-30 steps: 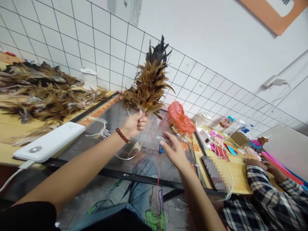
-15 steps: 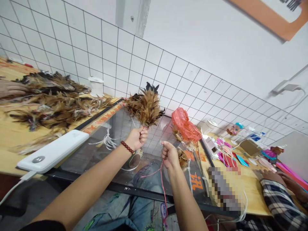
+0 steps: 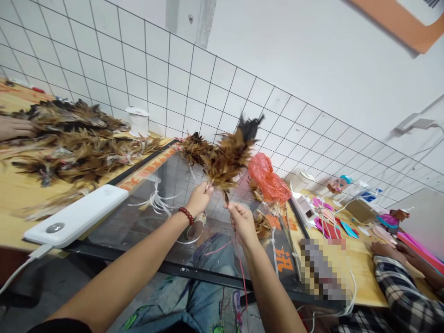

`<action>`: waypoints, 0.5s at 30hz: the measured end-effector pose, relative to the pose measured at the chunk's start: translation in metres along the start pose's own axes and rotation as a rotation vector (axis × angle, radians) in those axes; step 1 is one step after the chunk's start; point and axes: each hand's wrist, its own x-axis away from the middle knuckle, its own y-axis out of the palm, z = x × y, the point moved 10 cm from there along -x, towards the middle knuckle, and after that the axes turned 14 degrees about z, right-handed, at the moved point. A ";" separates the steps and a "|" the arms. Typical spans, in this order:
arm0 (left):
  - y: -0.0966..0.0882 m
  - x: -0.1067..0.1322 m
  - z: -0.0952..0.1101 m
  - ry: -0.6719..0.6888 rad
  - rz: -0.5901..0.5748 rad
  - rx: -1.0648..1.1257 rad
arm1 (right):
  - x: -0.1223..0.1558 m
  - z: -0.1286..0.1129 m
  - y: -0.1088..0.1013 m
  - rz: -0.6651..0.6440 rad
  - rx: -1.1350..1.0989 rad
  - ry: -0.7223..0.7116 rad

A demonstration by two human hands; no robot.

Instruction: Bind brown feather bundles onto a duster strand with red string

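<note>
My left hand (image 3: 200, 199), with a beaded bracelet at the wrist, is closed around the base of a bundle of brown feathers (image 3: 227, 159). The bundle has black tips and leans up to the right, slightly blurred. Just below it, my right hand (image 3: 242, 223) is pinched shut, and a pink string (image 3: 242, 268) hangs down from it. A single dark feather (image 3: 226, 196) reaches from under the bundle to my right fingertips. Under both hands lies a glass-topped frame (image 3: 138, 233), where a bunch of white ties (image 3: 157, 200) rests.
Feather piles (image 3: 79, 148) and a white power bank (image 3: 78, 215) lie left, near another person's hand (image 3: 15, 128). A red plastic bag (image 3: 267, 178) sits to the right. Farther right are coloured cut-outs (image 3: 347, 229) and a co-worker's plaid sleeve (image 3: 398, 280). A wire grid (image 3: 194, 83) stands behind.
The feather bundle has tilted and swung to the right in my left hand. My right hand has moved up and left, and its fingertips now meet a dark feather below the bundle.
</note>
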 end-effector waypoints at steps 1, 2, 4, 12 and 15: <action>-0.003 0.001 0.006 0.106 0.022 -0.182 | 0.000 -0.009 0.003 -0.016 0.038 -0.040; -0.004 0.004 0.011 0.192 0.033 -0.362 | 0.000 -0.019 0.007 -0.033 0.071 -0.081; 0.000 0.013 0.017 0.300 0.010 -0.645 | -0.003 -0.043 0.016 -0.081 0.137 -0.164; 0.019 0.051 0.048 0.631 -0.112 -0.900 | -0.023 -0.080 0.065 -0.230 0.271 -0.045; 0.012 0.053 0.055 0.695 -0.115 -0.869 | -0.027 -0.075 0.077 -0.291 0.301 0.094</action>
